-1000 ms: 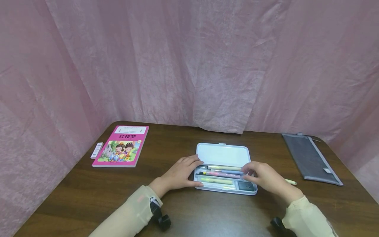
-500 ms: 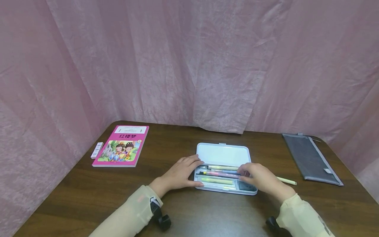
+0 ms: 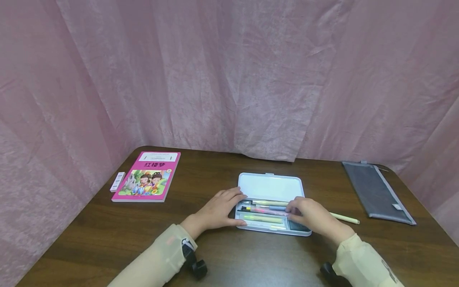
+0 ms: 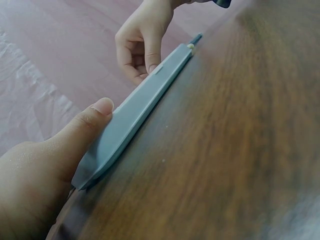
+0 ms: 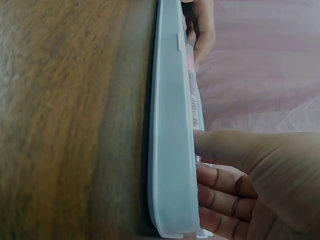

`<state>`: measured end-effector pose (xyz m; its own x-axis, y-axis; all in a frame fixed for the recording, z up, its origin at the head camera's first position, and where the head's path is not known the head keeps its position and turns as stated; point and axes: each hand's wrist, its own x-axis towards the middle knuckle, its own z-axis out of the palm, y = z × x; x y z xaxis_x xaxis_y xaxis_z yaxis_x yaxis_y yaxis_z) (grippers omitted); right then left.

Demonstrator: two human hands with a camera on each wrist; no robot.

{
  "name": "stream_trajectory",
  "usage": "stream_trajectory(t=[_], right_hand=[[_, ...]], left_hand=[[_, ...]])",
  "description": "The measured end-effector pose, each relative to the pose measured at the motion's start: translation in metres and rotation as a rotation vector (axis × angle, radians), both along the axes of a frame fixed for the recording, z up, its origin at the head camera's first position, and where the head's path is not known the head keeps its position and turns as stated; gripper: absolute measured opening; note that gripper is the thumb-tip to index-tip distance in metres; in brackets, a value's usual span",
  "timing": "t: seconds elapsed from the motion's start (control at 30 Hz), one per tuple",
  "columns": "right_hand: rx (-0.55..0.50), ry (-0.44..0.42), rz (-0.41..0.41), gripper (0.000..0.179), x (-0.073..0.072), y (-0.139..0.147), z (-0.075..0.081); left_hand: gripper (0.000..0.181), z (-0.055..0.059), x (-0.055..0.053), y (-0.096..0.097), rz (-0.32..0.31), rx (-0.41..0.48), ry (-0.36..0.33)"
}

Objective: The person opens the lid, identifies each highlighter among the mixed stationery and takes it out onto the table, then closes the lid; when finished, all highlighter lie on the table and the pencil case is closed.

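Observation:
A pale blue pencil case [image 3: 270,187] lies with its lid raised back, several pens inside. My left hand [image 3: 218,209] grips its left end, thumb at the front corner and fingers by the lid; the left wrist view shows the thumb [image 4: 85,122] on the case's edge. Over the right part of the case, my right hand [image 3: 312,215] pinches the right end of a pink pen [image 3: 267,211] between thumb and fingers. Next to it are a blue pen [image 3: 277,208] and a yellow-green highlighter [image 3: 263,219]. A dark block in the front right compartment is partly hidden by that hand.
A pale yellow pen [image 3: 346,218] lies on the wooden table [image 3: 201,255] right of the case, partly behind my right hand. Farther right is a grey mesh zip pouch [image 3: 376,193]. At left lie a pink book [image 3: 147,177] and a small white box [image 3: 117,182]. A pink curtain [image 3: 229,79] hangs behind.
My right hand has shifted left and inward along the pens, covering more of the pink pen's end and uncovering more of the pale yellow pen. The left hand and case have stayed put.

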<state>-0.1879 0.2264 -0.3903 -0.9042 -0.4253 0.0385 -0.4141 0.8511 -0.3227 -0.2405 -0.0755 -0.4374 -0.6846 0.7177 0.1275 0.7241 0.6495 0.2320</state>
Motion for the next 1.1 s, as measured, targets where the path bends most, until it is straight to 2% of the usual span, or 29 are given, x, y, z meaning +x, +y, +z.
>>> stream_trajectory(t=[0.5,0.9,1.1], right_hand=[[-0.034,0.045,0.045,0.009,0.001,0.003,0.006],[-0.016,0.080,0.010,0.006,0.006,0.011,0.024],[0.013,0.059,-0.033,0.008,0.008,0.019,0.037]], left_hand=[[0.080,-0.001,-0.001,0.000,-0.003,0.012,-0.004],[0.080,-0.001,0.001,0.000,-0.001,0.019,-0.016],[0.080,-0.001,-0.001,0.000,-0.002,0.010,-0.004]])
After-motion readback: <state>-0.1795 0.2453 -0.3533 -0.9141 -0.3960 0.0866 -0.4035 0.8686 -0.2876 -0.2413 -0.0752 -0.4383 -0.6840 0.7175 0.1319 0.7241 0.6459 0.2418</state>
